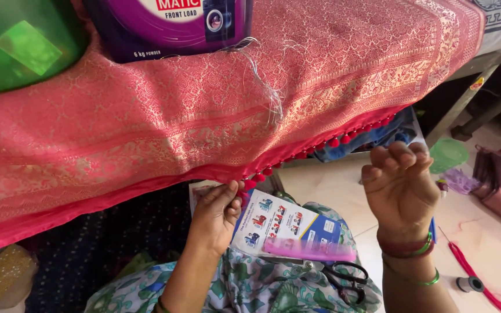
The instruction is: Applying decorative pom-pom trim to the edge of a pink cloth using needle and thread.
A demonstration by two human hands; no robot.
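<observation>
Head view, near to far. Floral-print lap cloth [250, 287] is running off the bottom edge, carrying black-handled scissors [346, 281], partly cut off behind the rt forearm, plus a pink comb [310, 250] lying across a printed booklet [279, 223]. Booklet's upper left corner is sitting hidden behind the left hand [218, 214]. That hand is pinching the red edge of the sari fabric [204, 116] at a small red tassel ball [250, 184]; exact fingertip contact is hard to make out, since the fingers are curling over it. Right hand [400, 185] is hovering apart from the fabric, fingers bent loosely inward, holding nothing visible; any thread betw. the hands is too fine to tell. A thread spool [469, 284] and red thread strands [476, 278] are lying on the floor at rt. Farther up, fabric is draping over a raised surface. A purple detergent box [169, 29] and a green container [18, 40] are resting on it, both cropped by the top edge.
</observation>
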